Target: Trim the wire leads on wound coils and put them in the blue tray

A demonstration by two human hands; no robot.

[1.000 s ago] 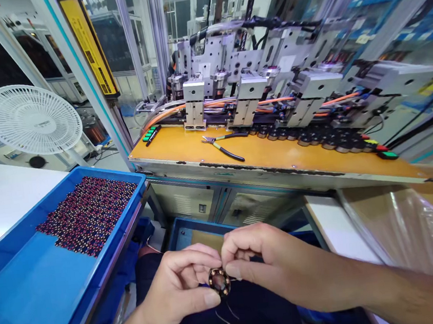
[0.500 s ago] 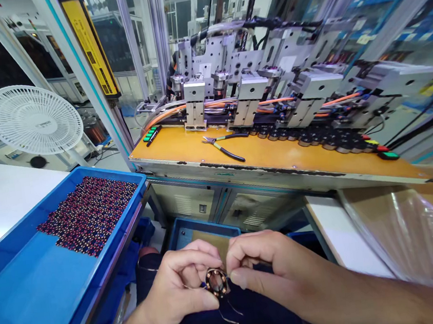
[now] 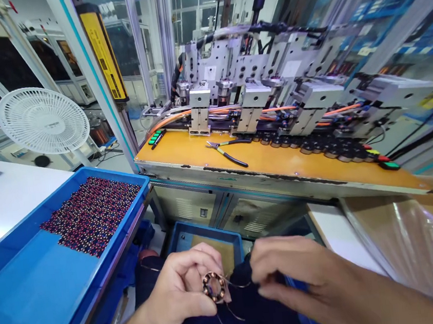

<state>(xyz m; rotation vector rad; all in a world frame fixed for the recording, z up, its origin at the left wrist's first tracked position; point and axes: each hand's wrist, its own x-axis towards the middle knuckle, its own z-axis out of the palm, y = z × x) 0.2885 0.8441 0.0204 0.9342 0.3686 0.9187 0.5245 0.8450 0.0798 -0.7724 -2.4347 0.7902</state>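
A long machine of silver-grey metal blocks [image 3: 254,96], threaded with orange and clear tubes, spans the far side. It stands along the back of a desk with a worn yellow-orange top [image 3: 184,152]. On the person's left, a large rectangular blue plastic tray [image 3: 39,283] lies beside a smooth white desk [image 3: 18,188]; a dense patch of small dark parts with red and pale specks [image 3: 94,213] covers its far end. Behind the white desk is a round white plastic fan [image 3: 44,121]. On the right, crinkled clear plastic sheeting [image 3: 410,234] lies over brown cardboard. Low down, past the hands, sits a smaller blue plastic tray [image 3: 234,235].

The right hand [image 3: 297,272] is held apart from the left, its fingers curled and its grip narrow, with a small gap between thumb and fingertips; it is slightly blurred, and nothing can be made out between them. The left hand [image 3: 179,287] is closed in a pinch grip on a small black ring wound with copper-coloured coils [image 3: 213,287]. The ring is above the person's dark-clothed lap, its open centre facing the camera.

On the yellow-orange top lie a row of round black-topped metal discs [image 3: 333,149] and pliers with black and yellow handles [image 3: 231,159], the handles spread. Thin copper-coloured wires [image 3: 237,285] trail from the ring, one towards the right fingertips, others downward.
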